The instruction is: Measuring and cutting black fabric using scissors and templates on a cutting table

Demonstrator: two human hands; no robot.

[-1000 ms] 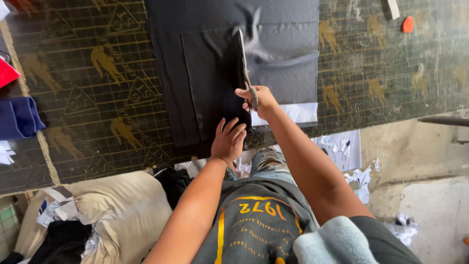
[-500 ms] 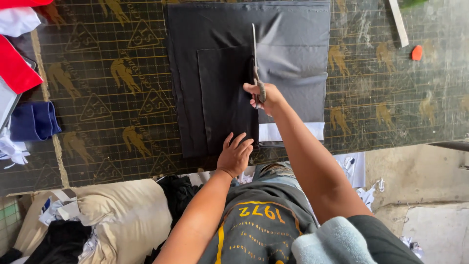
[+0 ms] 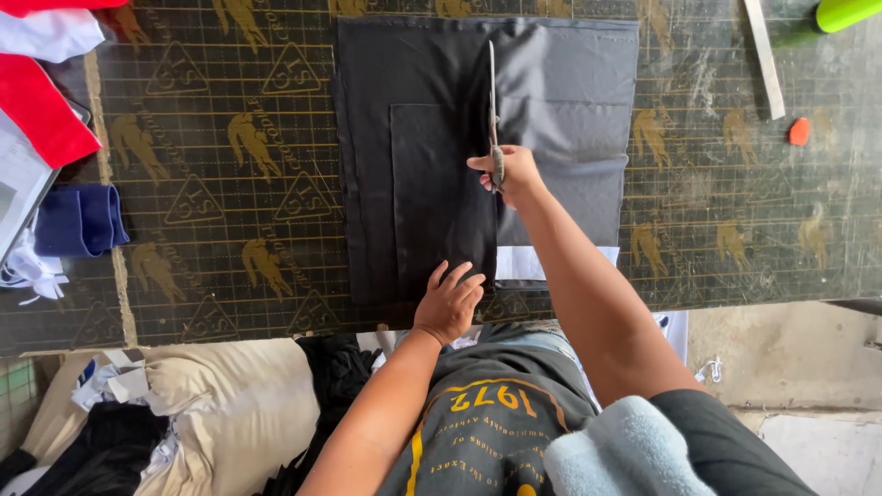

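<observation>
Where the dark green gridded cutting mat with gold printed figures covers the whole work surface, it ranks as the largest item, running from the left edge to the right. On it, at centre top, lies a sheet of dark charcoal fabric, spread flat, with a smaller rectangular panel of the same cloth laid on its left half, its near end close to the mat's near edge. A strip of white material shows below the fabric's lower right part. The right hand is clenched around the handles of a pair of long metal scissors, blades pointing away from the person along the panel's right edge; whether the blades are parted cannot be told. The left hand grips nothing and rests with fingers spread, flat on the panel's near end. At far left lie red cloth, white cloth and a folded navy blue piece. At upper right a pale flat ruler strip lies aslant, a lime green cylindrical object sits at the top corner, and a small orange-red chalk piece lies near the ruler.
</observation>
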